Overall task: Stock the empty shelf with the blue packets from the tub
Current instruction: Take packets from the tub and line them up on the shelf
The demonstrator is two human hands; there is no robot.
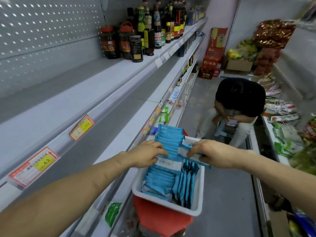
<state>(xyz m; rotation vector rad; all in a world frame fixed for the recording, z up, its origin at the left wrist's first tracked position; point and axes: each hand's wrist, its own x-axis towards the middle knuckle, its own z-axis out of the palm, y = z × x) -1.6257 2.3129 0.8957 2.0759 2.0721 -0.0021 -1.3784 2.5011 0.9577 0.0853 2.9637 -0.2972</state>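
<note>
A white tub (196, 207) stands on something red in the aisle, filled with several blue packets (162, 182). Above the tub, both hands grip a fanned row of blue packets (171, 142) lifted out of it. My left hand (147, 153) holds the row's left side, fingers curled over the packet edges. My right hand (210, 154) pinches the right end, thumb under the packets. The empty shelf (65, 101) runs along the left, bare from near me to the bottles.
Dark sauce bottles (145, 31) stand at the shelf's far end. Price tags (34, 166) hang on the shelf rails. A person in a black shirt (239, 100) crouches in the aisle ahead. Packaged goods (287, 134) fill the right-hand shelves; red cartons (212, 60) are stacked at the back.
</note>
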